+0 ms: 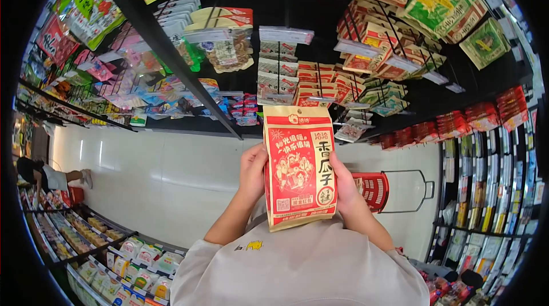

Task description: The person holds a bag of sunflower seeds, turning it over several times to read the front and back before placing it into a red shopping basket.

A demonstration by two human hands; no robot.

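Centrally, a bag (299, 166) of seeds is held upright between both hands, its printed red and tan face turned toward the camera. The left hand (253, 173) is closed on the bag's left edge, fingers wrapped round the side, thumb hidden behind or along the edge. The right hand (345, 189) is clasped on the right edge lower down, with the fingers mostly hidden behind the bag. The bag is kept in the air in front of the chest, clear of every shelf. Below the hands, a pale shirt (297, 269) with a small yellow mark is seen, and bare forearms rise from it to the bag.

Just beside the right hand, partly hidden by it, a red basket (374, 190) with a dark wire handle is seen resting on the pale floor (171, 174). Above the bag, racks (320, 86) of hanging snack packets in red, tan and green are spread across a dark shelf wall. On the right, further shelves (492, 152) are packed with small red and dark packets. At the lower left, a shelf (134, 266) is lined with cartons and boxed goods. At the far left, well apart from the hands, another person (46, 176) is seen bent toward the goods there.
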